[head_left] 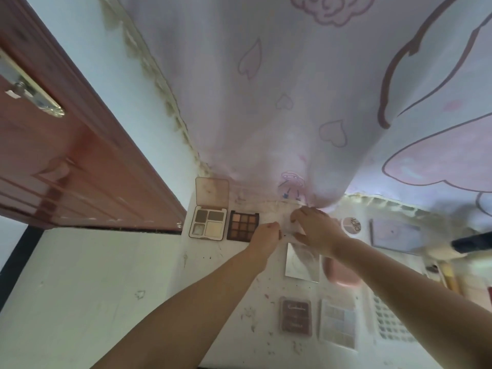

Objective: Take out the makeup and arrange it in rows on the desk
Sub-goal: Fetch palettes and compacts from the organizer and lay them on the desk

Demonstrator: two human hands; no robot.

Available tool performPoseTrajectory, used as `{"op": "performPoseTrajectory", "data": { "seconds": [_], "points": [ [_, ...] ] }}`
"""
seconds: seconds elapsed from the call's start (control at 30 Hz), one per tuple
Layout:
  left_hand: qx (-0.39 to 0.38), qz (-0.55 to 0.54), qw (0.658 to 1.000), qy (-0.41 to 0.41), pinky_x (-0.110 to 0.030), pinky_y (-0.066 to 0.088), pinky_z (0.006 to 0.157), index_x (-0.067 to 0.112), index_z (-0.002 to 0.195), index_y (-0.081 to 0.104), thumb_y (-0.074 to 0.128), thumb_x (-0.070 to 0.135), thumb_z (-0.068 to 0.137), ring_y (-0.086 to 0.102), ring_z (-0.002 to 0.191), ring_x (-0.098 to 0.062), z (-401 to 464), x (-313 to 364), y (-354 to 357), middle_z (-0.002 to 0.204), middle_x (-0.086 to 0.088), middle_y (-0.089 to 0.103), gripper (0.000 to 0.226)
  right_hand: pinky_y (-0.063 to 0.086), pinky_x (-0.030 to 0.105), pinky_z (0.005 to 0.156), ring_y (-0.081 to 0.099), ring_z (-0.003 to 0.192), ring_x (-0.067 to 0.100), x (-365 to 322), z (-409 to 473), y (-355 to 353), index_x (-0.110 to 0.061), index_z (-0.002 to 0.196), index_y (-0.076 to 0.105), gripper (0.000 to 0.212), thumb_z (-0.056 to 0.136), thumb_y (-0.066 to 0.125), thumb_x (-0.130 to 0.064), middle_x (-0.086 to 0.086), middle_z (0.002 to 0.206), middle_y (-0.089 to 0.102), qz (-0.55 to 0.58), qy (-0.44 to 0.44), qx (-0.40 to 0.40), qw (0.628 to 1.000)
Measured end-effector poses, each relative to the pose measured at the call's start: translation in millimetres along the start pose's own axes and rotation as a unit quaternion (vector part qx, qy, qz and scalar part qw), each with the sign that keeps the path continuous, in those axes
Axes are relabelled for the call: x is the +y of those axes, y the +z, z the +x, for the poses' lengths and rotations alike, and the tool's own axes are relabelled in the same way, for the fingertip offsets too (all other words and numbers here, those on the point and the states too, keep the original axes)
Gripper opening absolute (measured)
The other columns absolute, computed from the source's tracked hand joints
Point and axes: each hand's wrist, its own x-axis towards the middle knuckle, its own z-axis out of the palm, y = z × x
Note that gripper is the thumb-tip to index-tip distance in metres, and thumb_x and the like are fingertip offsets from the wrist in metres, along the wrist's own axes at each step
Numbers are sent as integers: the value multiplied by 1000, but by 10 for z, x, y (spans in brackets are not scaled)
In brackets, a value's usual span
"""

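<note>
Far left, a reddish-brown wooden door point(66, 155), not part of this. On the white scuffed desk point(226, 302), back row is starting from the left: an open four-pan eyeshadow palette with a clear lid point(209, 222), touching it on the right a dark nine-pan brown eyeshadow palette point(242, 225).

Next slot in that row is where I am working. My left hand point(266, 239) is pinching the near-left edge of a clear, pale plastic item point(286, 225), fingers curled in on it; my right hand point(314, 230) is gripping it from the right, thumb below and fingers over the top. It is too washed out to say what kind of makeup it is. It is sitting just right of the nine-pan palette, under the hem of the pink printed curtain point(292, 102).

Nearer me: a silvery square compact point(302, 265), a pink rounded case point(339, 271), a mauve closed palette point(295, 316), a pale multi-pan palette point(338, 324). Further right, a round white pot point(351, 225), blurred brushes point(447, 278).

Judging progress: roughly midway, two rows forming, right-side items looking unsorted.
</note>
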Motion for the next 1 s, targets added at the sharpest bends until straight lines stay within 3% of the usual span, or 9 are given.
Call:
{"op": "performPoseTrajectory", "data": {
  "seconds": [0.07,0.17,0.27,0.4,0.53,0.6,0.77,0.93,1.0],
  "points": [
    [-2,-61,998,-6,-23,41,72,17,87,56,35,29,101,58,83,-21,-60,53,-28,93,-9,61,27,40,29,88,52,106,18,-62,-24,-78,-15,115,53,33,88,61,-32,-1,111,55,133,-4,38,990],
    [-70,-203,976,-26,-24,54,61,10,98,56,40,31,101,67,72,-21,-150,63,-123,87,-16,65,27,39,18,85,55,101,10,-160,-62,-200,-16,108,58,26,84,68,-22,-10,102,57,254,-8,65,965],
    [-102,-273,956,-41,-35,51,87,7,101,59,50,30,97,67,73,-23,-217,52,-178,84,-17,68,26,36,1,80,57,98,2,-196,-79,-286,-23,103,58,22,83,69,-21,-13,100,61,309,4,32,950],
    [-106,-309,944,-56,-39,51,88,5,103,58,49,28,97,68,80,-27,-214,2,-194,88,-21,69,25,40,2,80,59,99,3,-172,-38,-339,-26,101,60,22,83,69,-17,-15,99,62,327,13,-17,945],
    [-113,-360,924,-64,-43,54,84,3,101,54,49,26,97,70,75,-28,-194,-83,-237,86,-22,69,24,44,5,77,59,98,-1,-187,50,-361,-27,100,60,22,82,70,-19,-16,99,62,314,13,-68,947],
    [-113,-372,919,-70,-45,51,90,3,100,53,50,25,96,69,77,-29,-179,-115,-256,87,-23,68,23,44,8,77,59,97,-1,-191,87,-369,-27,100,60,22,81,71,-23,-15,101,62,297,8,-79,952],
    [-123,-391,910,-68,-45,48,95,3,108,55,53,24,95,69,82,-31,-141,-147,-266,94,-25,67,25,40,2,76,57,99,4,-205,117,-363,-19,102,61,23,81,71,-23,-8,104,61,281,-8,-71,957],
    [-123,-370,919,-50,-43,39,107,6,107,61,49,28,97,67,86,-26,-111,-104,-225,83,-18,71,26,45,16,85,54,96,-3,-265,146,-369,-17,101,61,22,84,68,-28,-10,100,61,300,-16,-45,953],
    [-130,-367,920,-51,-44,37,108,8,110,61,47,29,98,66,90,-26,-111,-96,-225,87,-17,72,28,48,14,82,55,92,-5,-256,160,-390,-16,101,62,21,84,68,-27,-8,101,63,303,-10,-55,951]
  ]
}}
